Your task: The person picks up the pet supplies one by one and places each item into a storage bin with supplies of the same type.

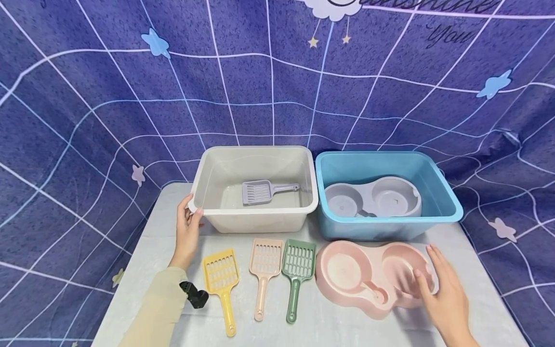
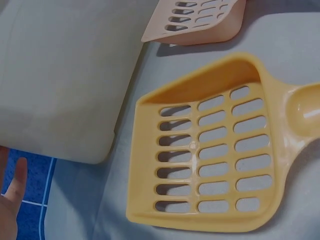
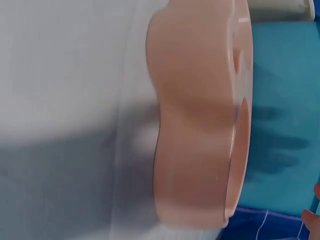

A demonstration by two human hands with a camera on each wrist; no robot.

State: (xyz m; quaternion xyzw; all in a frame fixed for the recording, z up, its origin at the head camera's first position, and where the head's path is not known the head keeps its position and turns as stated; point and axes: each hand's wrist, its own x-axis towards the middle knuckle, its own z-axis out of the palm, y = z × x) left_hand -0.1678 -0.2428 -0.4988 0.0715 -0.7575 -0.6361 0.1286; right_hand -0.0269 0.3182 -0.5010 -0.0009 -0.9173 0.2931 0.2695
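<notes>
My left hand (image 1: 187, 233) grips the front left corner of a whitish litter box (image 1: 256, 222), thumb over the rim. Inside that box lies a grey-purple litter scoop (image 1: 257, 193). Just right of my left wrist lies a yellow litter scoop (image 1: 221, 274), also large in the left wrist view. My right hand (image 1: 446, 294) is spread with nothing in it, by the right end of a pink double pet bowl (image 1: 377, 289); whether it touches the bowl I cannot tell. Only fingertips (image 3: 312, 222) show at the right wrist view's edge.
A blue litter box (image 1: 368, 230) stands right of the whitish one, with a grey double pet bowl (image 1: 368, 193) inside. A pink scoop (image 1: 263, 277) and a green scoop (image 1: 296, 279) lie on the white-covered table (image 1: 143, 270). Purple patterned cloth (image 1: 243, 86) hangs behind.
</notes>
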